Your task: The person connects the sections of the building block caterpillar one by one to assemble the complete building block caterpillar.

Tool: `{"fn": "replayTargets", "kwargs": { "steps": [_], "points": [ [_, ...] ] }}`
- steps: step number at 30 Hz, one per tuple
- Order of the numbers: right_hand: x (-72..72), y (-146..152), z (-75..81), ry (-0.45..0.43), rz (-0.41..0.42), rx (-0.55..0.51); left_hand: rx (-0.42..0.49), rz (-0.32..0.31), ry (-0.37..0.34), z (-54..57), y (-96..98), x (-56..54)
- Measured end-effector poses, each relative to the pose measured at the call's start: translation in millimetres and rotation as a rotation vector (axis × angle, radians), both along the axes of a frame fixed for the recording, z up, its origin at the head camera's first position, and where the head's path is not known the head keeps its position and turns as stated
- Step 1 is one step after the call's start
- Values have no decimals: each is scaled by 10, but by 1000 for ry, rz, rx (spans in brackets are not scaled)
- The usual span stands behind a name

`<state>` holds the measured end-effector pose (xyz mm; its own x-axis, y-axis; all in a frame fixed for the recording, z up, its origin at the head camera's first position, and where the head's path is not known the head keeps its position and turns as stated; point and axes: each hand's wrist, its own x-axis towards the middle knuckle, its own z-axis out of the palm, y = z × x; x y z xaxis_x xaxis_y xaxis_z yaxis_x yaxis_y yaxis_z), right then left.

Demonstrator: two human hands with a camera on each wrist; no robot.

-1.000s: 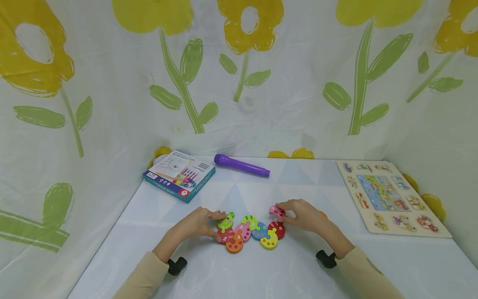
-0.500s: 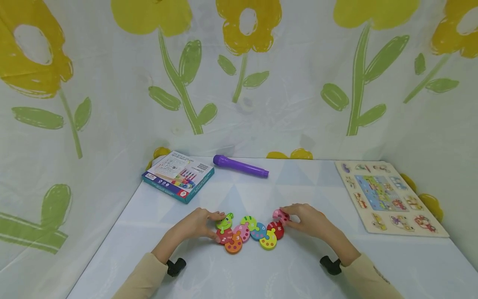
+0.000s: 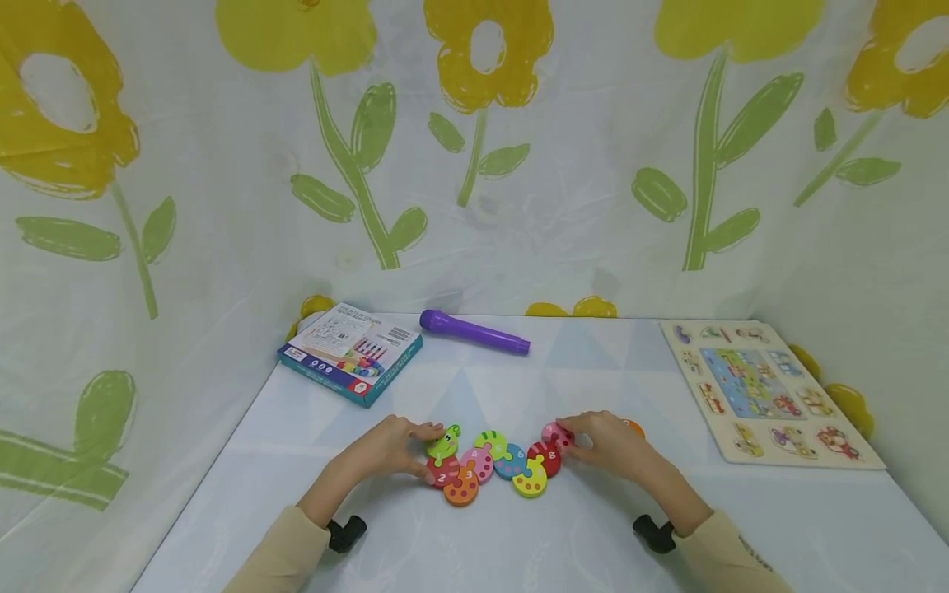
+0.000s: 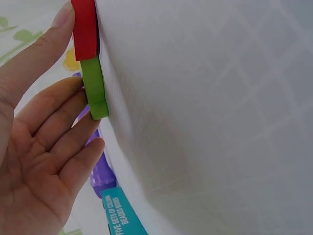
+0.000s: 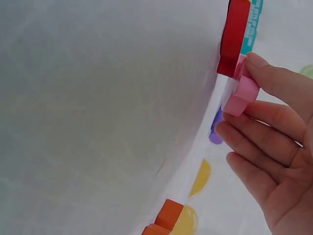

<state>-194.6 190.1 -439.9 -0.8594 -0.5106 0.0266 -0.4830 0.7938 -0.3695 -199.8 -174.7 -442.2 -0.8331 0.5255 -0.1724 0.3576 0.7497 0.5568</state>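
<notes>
A caterpillar number puzzle lies across the table, its joined pieces running from a green smiling head (image 3: 442, 445) to a red piece marked 8 (image 3: 549, 458). My left hand (image 3: 387, 449) holds the head end, its thumb on the red piece marked 2 (image 3: 443, 473) and its fingers against the green head. At the other end, my right hand (image 3: 614, 445) pinches a pink puzzle piece (image 5: 243, 96) between thumb and fingers. In the right wrist view this pink piece is tilted, right beside the end of the red piece (image 5: 234, 39).
An orange puzzle piece (image 3: 634, 427) lies behind my right hand. At the back are a boxed bead set (image 3: 356, 346) and a purple toy microphone (image 3: 474, 333). A wooden picture puzzle board (image 3: 771, 395) lies at the right, near the flowered cloth wall (image 3: 578, 206).
My right hand has brought the pink piece slightly right and down, against the red 8 piece. My left hand stays on the head end. The orange piece shows again behind my right hand.
</notes>
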Motion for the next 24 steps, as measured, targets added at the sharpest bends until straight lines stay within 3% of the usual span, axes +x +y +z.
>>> {"fn": "replayTargets", "kwargs": {
  "steps": [7,20,24],
  "points": [
    [-3,-32,-6,20,18,16,8,-1,-12,-6,-4,-7],
    [15,7,47,-23,5,11,11,-14,-6,-15,-6,0],
    [-2,18,38,-6,51,10,16,-8,1,-20,-13,-3]
  ]
}}
